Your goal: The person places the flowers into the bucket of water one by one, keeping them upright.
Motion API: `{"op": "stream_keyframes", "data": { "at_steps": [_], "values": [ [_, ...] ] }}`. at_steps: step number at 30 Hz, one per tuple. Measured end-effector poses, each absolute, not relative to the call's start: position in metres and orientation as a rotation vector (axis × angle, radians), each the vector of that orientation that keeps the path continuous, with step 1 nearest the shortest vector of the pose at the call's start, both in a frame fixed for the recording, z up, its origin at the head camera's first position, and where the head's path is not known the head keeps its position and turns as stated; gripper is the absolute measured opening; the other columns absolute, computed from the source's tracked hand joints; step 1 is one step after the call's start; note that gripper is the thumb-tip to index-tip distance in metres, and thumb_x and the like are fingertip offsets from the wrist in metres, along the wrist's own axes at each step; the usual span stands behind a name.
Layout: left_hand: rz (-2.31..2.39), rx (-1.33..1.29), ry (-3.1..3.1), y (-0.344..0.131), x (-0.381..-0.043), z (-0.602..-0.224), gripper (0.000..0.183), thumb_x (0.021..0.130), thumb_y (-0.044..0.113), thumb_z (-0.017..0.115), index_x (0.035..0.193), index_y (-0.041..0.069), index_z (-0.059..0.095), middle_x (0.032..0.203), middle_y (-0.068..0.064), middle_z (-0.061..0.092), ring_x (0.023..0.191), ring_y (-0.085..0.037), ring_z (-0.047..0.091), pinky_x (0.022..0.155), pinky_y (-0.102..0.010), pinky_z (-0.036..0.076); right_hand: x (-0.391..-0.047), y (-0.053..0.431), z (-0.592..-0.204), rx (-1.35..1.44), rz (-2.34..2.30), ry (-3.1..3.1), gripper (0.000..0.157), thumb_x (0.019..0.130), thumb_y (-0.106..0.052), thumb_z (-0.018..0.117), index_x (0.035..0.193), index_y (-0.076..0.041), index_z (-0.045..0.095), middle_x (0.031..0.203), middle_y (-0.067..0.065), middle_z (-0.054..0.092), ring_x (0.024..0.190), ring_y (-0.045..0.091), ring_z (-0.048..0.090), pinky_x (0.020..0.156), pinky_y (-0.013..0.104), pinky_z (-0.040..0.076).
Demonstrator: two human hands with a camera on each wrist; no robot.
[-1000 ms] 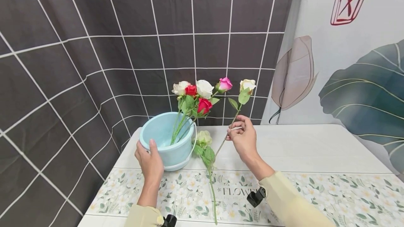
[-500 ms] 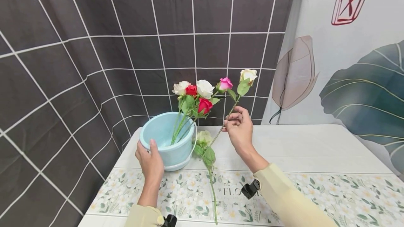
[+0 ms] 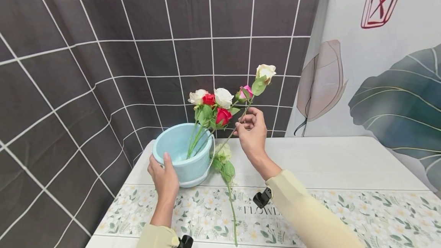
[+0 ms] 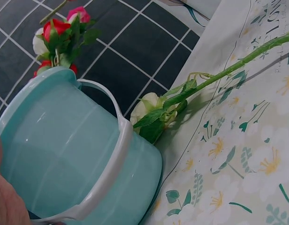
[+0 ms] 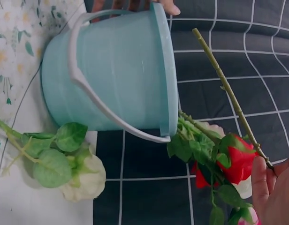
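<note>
My left hand (image 3: pixel 163 175) grips the rim of a light blue bucket (image 3: pixel 191 171) at its near left side, thumb over the edge. Several artificial roses stand in it, leaning right: among them a white rose (image 3: pixel 224 98), a red rose (image 3: pixel 223 116) and a pink rose (image 3: pixel 244 93). To their right, my right hand (image 3: pixel 253 133) pinches the stem of a cream rose (image 3: pixel 265 72), its bloom highest of all. In the right wrist view the bare stem (image 5: pixel 231 96) of that rose slants toward the bucket's mouth, its cut end near the rim.
Beside the bucket a pale greenish-white rose (image 3: pixel 224 153) lies on the white table (image 3: pixel 327 160), stem toward the front. The bucket's white handle (image 5: pixel 102 103) hangs down on its right side. A dark gridded cloth (image 3: pixel 186 56) rises behind and at the left.
My right hand has moved up and left with the cream rose, whose bloom is now higher and nearer the pink rose. The left hand and bucket stay put.
</note>
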State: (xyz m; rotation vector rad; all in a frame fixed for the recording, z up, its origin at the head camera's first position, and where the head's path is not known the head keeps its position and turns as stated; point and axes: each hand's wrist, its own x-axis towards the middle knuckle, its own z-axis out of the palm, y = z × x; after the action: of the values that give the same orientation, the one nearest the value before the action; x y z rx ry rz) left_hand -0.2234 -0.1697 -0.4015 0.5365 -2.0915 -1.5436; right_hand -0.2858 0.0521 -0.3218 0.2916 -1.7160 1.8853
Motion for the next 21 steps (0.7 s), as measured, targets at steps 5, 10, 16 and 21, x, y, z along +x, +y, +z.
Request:
{"op": "stream_keyframes", "data": {
  "at_steps": [5,10,16,21],
  "values": [
    [-1.539,0.536,-2.092,-0.170,-0.223,-0.402,0.077,0.099,0.059,0.027,0.156,0.016,0.000,0.157,-0.019,0.005,0.141,-0.047,0.016,0.113,-0.061,0.013,-0.289,0.043,-0.320,0.307,1.844,-1.712,0.049,0.081,0.018,0.058,0.126,0.000,0.047,0.085,0.014,0.055,0.064,0.015,0.059,0.058,0.033,0.058],
    [-1.533,0.535,-2.091,-0.170,-0.223,-0.402,0.075,0.099,0.057,0.027,0.156,0.015,0.001,0.156,-0.019,0.006,0.141,-0.046,0.017,0.113,-0.060,0.014,-0.291,0.036,-0.320,0.339,1.774,-1.732,0.047,0.083,0.017,0.060,0.125,0.001,0.047,0.090,0.019,0.058,0.071,0.026,0.062,0.060,0.035,0.059],
    [-1.536,0.541,-2.082,-0.169,-0.223,-0.402,0.076,0.099,0.057,0.028,0.156,0.015,0.001,0.156,-0.019,0.006,0.141,-0.047,0.018,0.113,-0.061,0.014,-0.295,0.029,-0.322,0.375,1.706,-1.711,0.046,0.082,0.017,0.060,0.123,0.000,0.048,0.088,0.019,0.058,0.072,0.036,0.063,0.059,0.038,0.058],
    [-1.538,0.536,-2.084,-0.169,-0.222,-0.402,0.075,0.099,0.057,0.027,0.156,0.016,0.001,0.156,-0.019,0.006,0.141,-0.046,0.017,0.114,-0.060,0.014,-0.300,0.023,-0.323,0.373,1.584,-1.736,0.046,0.082,0.015,0.061,0.125,0.002,0.047,0.089,0.015,0.060,0.071,0.026,0.064,0.056,0.024,0.056]
  ]
}}
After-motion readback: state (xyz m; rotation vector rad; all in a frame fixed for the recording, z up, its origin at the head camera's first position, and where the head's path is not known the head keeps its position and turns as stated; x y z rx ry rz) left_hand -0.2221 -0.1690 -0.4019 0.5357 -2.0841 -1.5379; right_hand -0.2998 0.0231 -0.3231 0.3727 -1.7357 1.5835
